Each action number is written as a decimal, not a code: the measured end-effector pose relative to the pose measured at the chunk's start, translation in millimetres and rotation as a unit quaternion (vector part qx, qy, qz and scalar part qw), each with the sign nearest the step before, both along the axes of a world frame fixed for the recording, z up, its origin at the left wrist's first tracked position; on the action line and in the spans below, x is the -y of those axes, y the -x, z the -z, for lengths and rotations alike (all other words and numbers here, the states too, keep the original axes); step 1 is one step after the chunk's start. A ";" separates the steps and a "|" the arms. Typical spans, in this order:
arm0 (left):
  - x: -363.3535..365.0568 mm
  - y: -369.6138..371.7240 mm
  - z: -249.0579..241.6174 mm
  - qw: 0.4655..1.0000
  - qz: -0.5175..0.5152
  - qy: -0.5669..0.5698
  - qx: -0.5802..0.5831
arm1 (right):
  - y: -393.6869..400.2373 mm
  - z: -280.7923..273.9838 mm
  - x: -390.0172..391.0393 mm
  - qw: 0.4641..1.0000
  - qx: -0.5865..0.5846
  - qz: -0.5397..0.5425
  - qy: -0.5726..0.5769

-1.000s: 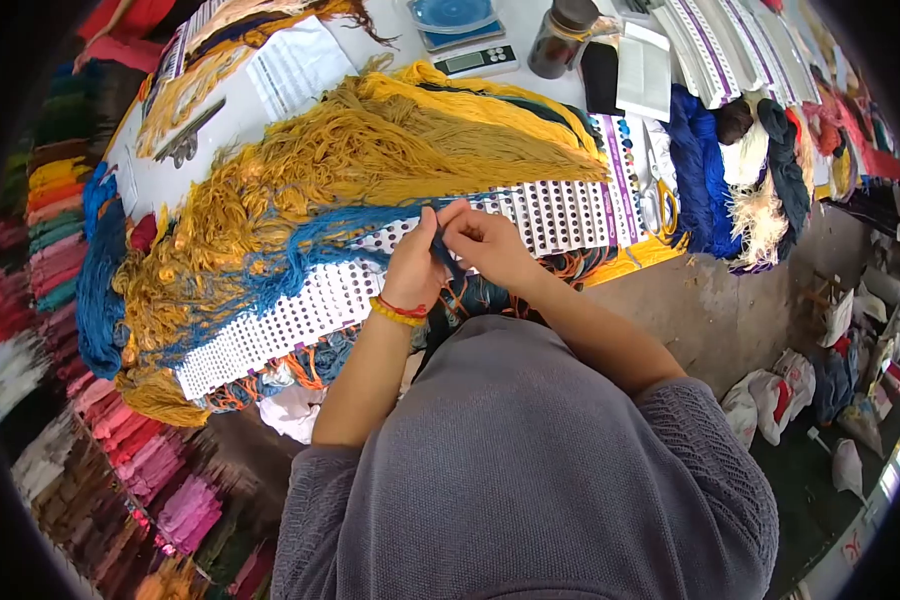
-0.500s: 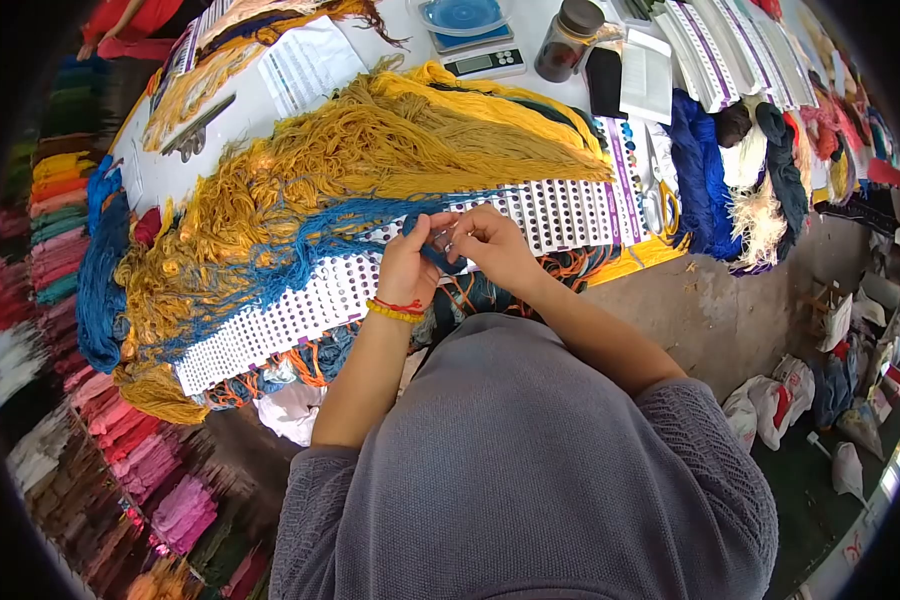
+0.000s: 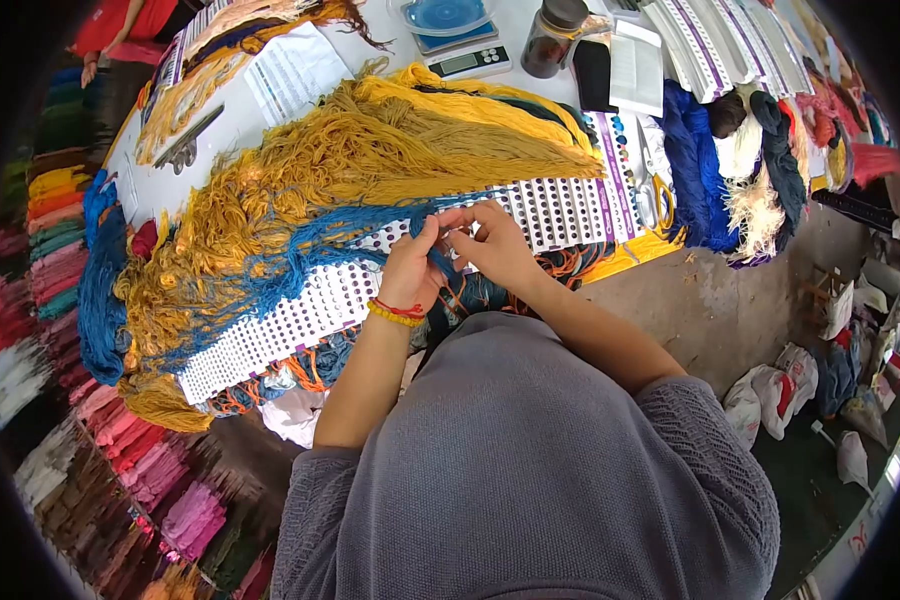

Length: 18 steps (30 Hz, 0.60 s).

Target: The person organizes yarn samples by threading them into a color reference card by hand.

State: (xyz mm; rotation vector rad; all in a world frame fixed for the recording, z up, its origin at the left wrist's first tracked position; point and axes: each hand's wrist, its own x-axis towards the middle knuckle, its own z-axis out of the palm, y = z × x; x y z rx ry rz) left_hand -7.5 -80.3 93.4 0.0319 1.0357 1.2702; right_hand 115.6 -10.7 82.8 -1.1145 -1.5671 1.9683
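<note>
My left hand (image 3: 410,272), with red and yellow bands at its wrist, is closed around strands of blue thread (image 3: 315,238). Facing it, my right hand (image 3: 498,248) has its fingers bent in a pinch on the same thread, close to the left thumb. The exact fingertip contact is partly hidden. From the hands the blue strands trail left across a white card with rows of holes (image 3: 280,318) and over a heap of mustard yarn (image 3: 320,145).
Farther back are a digital scale (image 3: 467,62), a lidded jar (image 3: 553,42) and a printed sheet (image 3: 297,72). Yellow-handled scissors (image 3: 660,200) lie right, beside dark blue skeins (image 3: 692,165). A person in red (image 3: 105,25) is at far left. Bags (image 3: 775,395) sit on the floor.
Both hands stay close together in nearly the same spot. The blue loop between them has changed shape, and the right fingers have drawn nearer the left thumb. The view has shifted slightly.
</note>
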 end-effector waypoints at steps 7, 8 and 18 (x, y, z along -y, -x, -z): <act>-2.8 0.2 4.4 1.000 -0.003 0.012 0.000 | -1.5 19.9 -0.9 0.998 -0.046 -0.003 0.050; -3.5 0.8 7.1 0.999 -0.036 0.013 -0.007 | -2.1 22.5 -1.4 0.998 -0.046 -0.003 0.051; 108.2 245.1 26.2 0.864 -0.418 0.144 -0.243 | -177.7 -2.7 -152.8 0.954 -0.161 0.245 0.059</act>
